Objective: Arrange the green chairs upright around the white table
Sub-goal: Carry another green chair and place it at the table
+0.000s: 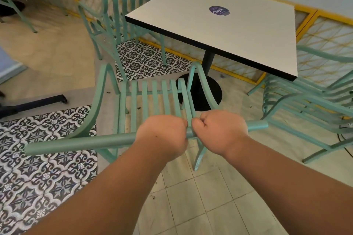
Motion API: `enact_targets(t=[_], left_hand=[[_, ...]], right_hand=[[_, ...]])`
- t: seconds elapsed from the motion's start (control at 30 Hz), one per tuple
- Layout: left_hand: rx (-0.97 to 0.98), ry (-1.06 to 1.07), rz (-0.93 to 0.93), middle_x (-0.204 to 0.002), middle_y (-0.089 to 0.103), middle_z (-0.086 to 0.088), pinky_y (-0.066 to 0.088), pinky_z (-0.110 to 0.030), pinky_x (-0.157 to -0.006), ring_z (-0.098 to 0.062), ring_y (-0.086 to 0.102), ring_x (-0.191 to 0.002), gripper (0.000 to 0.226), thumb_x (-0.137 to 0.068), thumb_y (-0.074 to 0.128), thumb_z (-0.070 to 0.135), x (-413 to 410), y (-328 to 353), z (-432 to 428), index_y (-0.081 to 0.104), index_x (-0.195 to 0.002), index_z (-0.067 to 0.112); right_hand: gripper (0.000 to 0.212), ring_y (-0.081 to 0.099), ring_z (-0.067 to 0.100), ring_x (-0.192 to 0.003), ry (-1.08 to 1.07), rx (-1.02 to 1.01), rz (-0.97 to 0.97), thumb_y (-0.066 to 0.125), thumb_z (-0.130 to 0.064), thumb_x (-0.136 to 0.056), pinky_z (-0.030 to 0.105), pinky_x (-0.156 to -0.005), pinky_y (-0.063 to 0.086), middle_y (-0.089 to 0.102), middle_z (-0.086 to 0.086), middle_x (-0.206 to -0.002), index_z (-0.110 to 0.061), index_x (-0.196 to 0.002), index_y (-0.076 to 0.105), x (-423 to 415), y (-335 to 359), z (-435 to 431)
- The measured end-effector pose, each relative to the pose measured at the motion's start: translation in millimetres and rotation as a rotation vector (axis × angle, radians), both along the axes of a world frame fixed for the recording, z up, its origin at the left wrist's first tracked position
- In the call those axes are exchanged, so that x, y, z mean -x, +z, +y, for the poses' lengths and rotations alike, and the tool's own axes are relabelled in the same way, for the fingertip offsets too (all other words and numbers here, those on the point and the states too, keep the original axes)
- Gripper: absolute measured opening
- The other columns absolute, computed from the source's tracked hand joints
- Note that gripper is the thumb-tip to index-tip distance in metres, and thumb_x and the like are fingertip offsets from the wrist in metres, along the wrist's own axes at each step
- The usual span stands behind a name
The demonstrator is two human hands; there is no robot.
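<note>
Both hands were closed in fists on the same green chair [154, 97]. The left hand [162, 135] gripped the top rail [76, 142] of its backrest with all fingers curled over the bar, knuckles up. The right hand [219, 131] gripped the same rail just beside it; the two fists were almost touching, with only a short piece of the rail showing between them. Both ends of the rail stood out past the hands, the longer end to the left.

This chair stood upright on the floor [210, 196], seen from behind and above, with its slats and its two curved armrests pointing toward the white worktop [238, 34]. It was near the front corner of the worktop, and its right armrest was in front of the black round base [210, 89] of the pedestal. Whether all its legs touched the floor, I cannot tell.

A second green chair [122, 5] stood upright at the left side of the worktop, close to its edge, with the backrest turned away from it. At the right side a stack of green chairs [305, 105], nested one in another, stood partly under the corner of the worktop.

On the worktop lay a dark blue round sticker [218, 10]. Patterned black-and-white tiles [38, 158] covered the floor at the left and under the second chair.
</note>
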State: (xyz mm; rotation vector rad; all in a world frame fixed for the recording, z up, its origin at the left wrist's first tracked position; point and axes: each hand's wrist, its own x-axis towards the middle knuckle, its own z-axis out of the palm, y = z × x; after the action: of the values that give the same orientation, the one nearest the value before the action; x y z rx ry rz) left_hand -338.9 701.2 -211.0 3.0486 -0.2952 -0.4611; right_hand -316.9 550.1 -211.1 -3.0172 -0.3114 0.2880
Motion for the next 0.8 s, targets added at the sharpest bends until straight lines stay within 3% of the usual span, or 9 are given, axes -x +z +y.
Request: enact_targets(t=[0.1, 0.2, 0.27, 0.3, 0.4, 0.47, 0.57, 0.73, 0.8], left_hand=[[-0.008, -0.001, -0.001, -0.076, 0.058, 0.007, 0.044, -0.033, -0.058, -0.014, 0.055, -0.067, 0.016, -0.095, 0.047, 0.041, 1.5, 0.9, 1.3, 0.05, -0.084, 0.03], [-0.023, -0.003, 0.018, -0.076, 0.057, 0.007, 0.044, -0.033, -0.058, -0.014, 0.054, -0.066, 0.019, -0.095, 0.048, 0.043, 1.7, 3.4, -0.3, 0.047, -0.082, 0.03], [-0.025, -0.005, 0.023, -0.076, 0.058, 0.007, 0.045, -0.033, -0.057, -0.013, 0.054, -0.067, 0.017, -0.095, 0.048, 0.044, 2.1, 5.3, -1.3, 0.047, -0.086, 0.03], [-0.024, -0.004, 0.023, -0.077, 0.058, 0.007, 0.046, -0.033, -0.057, -0.013, 0.054, -0.067, 0.018, -0.096, 0.048, 0.045, 2.3, 5.6, -1.3, 0.047, -0.086, 0.03], [-0.01, -0.001, 0.006, -0.076, 0.058, 0.007, 0.048, -0.032, -0.059, -0.013, 0.054, -0.066, 0.021, -0.096, 0.048, 0.045, 2.1, 4.2, -1.2, 0.045, -0.082, 0.03], [-0.007, -0.003, -0.016, -0.074, 0.057, 0.008, 0.045, -0.031, -0.057, -0.012, 0.053, -0.065, 0.025, -0.095, 0.048, 0.044, 2.4, 2.5, -1.5, 0.041, -0.076, 0.03], [-0.002, 0.001, -0.03, -0.072, 0.057, 0.008, 0.045, -0.03, -0.056, -0.011, 0.054, -0.064, 0.026, -0.095, 0.048, 0.043, 2.3, 0.9, -1.0, 0.039, -0.074, 0.03], [0.005, -0.01, -0.049, -0.071, 0.058, 0.008, 0.048, -0.031, -0.057, -0.012, 0.055, -0.063, 0.026, -0.093, 0.047, 0.043, 1.9, -2.6, 1.9, 0.039, -0.072, 0.03], [0.009, -0.033, -0.057, -0.071, 0.057, 0.008, 0.049, -0.031, -0.058, -0.011, 0.055, -0.064, 0.025, -0.093, 0.047, 0.044, 1.9, -3.0, 4.2, 0.04, -0.074, 0.03]], right_hand=[[0.071, 0.063, 0.021, -0.073, 0.058, -0.137, 0.271, 0.035, -0.074, -0.092, 0.039, -0.068, 0.049, 0.062, -0.002, -0.073, -0.012, -0.082, 0.068, -15.3, 13.8, -14.0], [0.066, 0.059, 0.018, -0.115, -0.011, -0.285, 0.434, 0.04, -0.075, -0.091, 0.039, -0.093, 0.042, 0.066, -0.003, -0.121, -0.024, -0.111, 0.075, -40.9, 40.3, -39.2], [0.069, 0.044, 0.024, -0.139, -0.143, -0.196, 0.463, 0.039, -0.075, -0.092, 0.044, -0.112, 0.032, 0.05, 0.0, -0.15, -0.029, -0.137, 0.062, -57.0, 45.4, -58.4], [0.07, 0.042, 0.027, -0.142, -0.22, -0.136, 0.523, 0.042, -0.075, -0.092, 0.046, -0.115, 0.031, 0.047, 0.003, -0.152, -0.03, -0.143, 0.057, -62.8, 40.8, -66.3], [0.048, 0.061, 0.032, -0.117, -0.325, -0.005, 0.774, 0.06, -0.045, -0.096, 0.047, -0.093, 0.056, 0.058, 0.012, -0.124, -0.018, -0.135, 0.062, -76.0, 11.1, -73.9], [0.045, 0.063, 0.033, -0.111, -0.327, 0.071, 0.832, 0.06, -0.028, -0.096, 0.047, -0.084, 0.061, 0.059, 0.019, -0.118, -0.009, -0.136, 0.058, -83.4, -3.3, -69.8], [0.042, 0.066, 0.037, -0.112, -0.341, 0.091, 0.841, 0.057, -0.019, -0.099, 0.046, -0.079, 0.062, 0.056, 0.028, -0.13, -0.001, -0.137, 0.053, -88.5, -8.6, -67.8], [0.021, 0.076, 0.03, -0.086, -0.32, 0.099, 0.798, 0.056, -0.014, -0.1, 0.038, -0.067, 0.063, 0.058, 0.021, -0.107, -0.003, -0.118, 0.058, -89.0, -7.9, -71.6], [0.017, 0.078, 0.028, -0.08, -0.32, 0.088, 0.784, 0.057, -0.015, -0.1, 0.037, -0.066, 0.064, 0.056, 0.021, -0.112, -0.006, -0.115, 0.057, -86.4, -6.6, -71.2]])
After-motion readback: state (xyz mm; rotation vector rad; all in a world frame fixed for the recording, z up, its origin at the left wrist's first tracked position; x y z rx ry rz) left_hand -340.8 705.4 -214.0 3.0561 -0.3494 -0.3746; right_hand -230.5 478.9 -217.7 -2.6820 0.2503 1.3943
